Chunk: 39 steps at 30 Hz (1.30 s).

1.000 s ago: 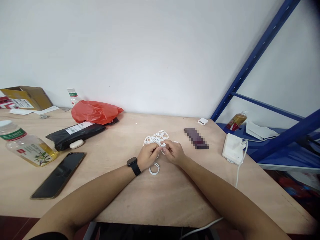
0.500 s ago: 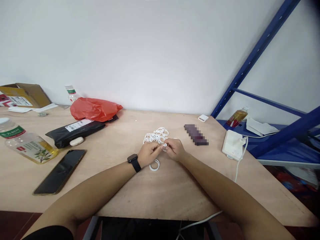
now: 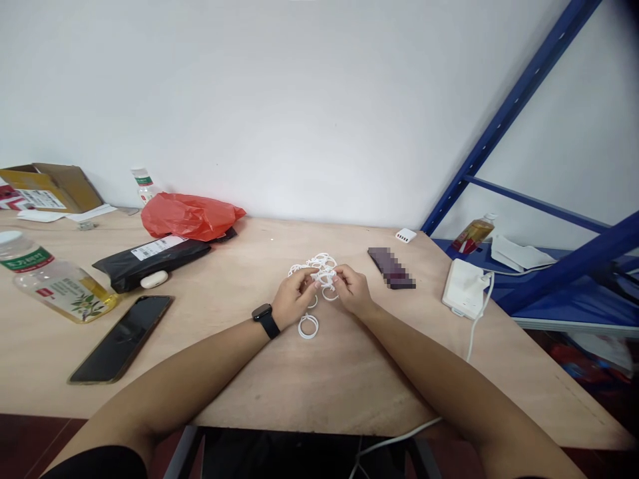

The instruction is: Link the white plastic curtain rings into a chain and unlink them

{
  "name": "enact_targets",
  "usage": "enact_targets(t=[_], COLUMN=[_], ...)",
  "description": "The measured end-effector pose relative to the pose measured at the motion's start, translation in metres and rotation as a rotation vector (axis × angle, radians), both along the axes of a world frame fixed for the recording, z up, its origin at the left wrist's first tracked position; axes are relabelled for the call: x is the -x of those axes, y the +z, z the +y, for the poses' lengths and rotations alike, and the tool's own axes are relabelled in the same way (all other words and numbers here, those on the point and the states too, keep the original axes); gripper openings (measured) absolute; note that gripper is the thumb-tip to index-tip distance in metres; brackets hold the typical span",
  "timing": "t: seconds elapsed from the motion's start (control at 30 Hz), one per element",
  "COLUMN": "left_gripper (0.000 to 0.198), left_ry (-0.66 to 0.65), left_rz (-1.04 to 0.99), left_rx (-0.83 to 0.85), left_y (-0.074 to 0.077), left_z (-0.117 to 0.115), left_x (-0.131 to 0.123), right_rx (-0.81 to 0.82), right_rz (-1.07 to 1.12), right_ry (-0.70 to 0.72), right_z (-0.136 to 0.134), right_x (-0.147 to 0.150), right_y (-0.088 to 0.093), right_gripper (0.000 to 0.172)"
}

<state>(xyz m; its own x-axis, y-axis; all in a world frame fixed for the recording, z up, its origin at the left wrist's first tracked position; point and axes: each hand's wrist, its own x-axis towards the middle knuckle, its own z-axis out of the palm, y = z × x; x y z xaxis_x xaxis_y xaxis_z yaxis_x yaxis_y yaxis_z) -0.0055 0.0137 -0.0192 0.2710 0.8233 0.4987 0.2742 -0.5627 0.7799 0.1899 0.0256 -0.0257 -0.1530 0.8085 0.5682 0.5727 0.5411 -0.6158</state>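
Note:
A pile of white rings (image 3: 322, 258) lies at the middle of the table, partly hidden behind my hands. My left hand (image 3: 295, 294) pinches some of the white rings between thumb and fingers. From the other side, my right hand (image 3: 353, 291) grips the same small cluster. One ring hangs below my right fingertips. Just in front of the hands, a separate white double ring (image 3: 308, 326) rests flat on the wood. A black watch is on my left wrist.
Left on the table (image 3: 279, 399) are a phone (image 3: 122, 339), an oil bottle (image 3: 60, 283), a white case (image 3: 154, 279), a black parcel (image 3: 154, 259) and a red bag (image 3: 192, 216). To the right lie a pixelated dark object (image 3: 392, 268) and a white power strip (image 3: 464, 289) with its cable.
My fingers have moved slightly away from me and apart, and more white rings show between them. The separate double ring stays in place.

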Motion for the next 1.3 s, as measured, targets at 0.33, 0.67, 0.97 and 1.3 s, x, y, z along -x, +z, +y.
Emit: enact_targets(t=[0.33, 0.67, 0.97, 1.3], left_gripper=[0.026, 0.012, 0.015, 0.017], left_ry=[-0.501, -0.387, -0.175, -0.157], left_rz=[0.501, 0.497, 0.365, 0.218], left_rx=[-0.299, -0.344, -0.166, -0.066], left_y=[0.001, 0.000, 0.004, 0.003], left_z=[-0.001, 0.002, 0.004, 0.004], left_x=[0.012, 0.007, 0.009, 0.008], right_rx=[0.059, 0.013, -0.115, -0.265], right_rz=[0.057, 0.044, -0.068, -0.250], right_ry=[-0.113, -0.049, 0.203, 0.230], right_z=[0.008, 0.004, -0.004, -0.006], right_x=[0.002, 0.005, 0.001, 0.011], right_y=[-0.001, 0.000, 0.003, 0.002], right_gripper=[0.030, 0.024, 0.031, 0.027])
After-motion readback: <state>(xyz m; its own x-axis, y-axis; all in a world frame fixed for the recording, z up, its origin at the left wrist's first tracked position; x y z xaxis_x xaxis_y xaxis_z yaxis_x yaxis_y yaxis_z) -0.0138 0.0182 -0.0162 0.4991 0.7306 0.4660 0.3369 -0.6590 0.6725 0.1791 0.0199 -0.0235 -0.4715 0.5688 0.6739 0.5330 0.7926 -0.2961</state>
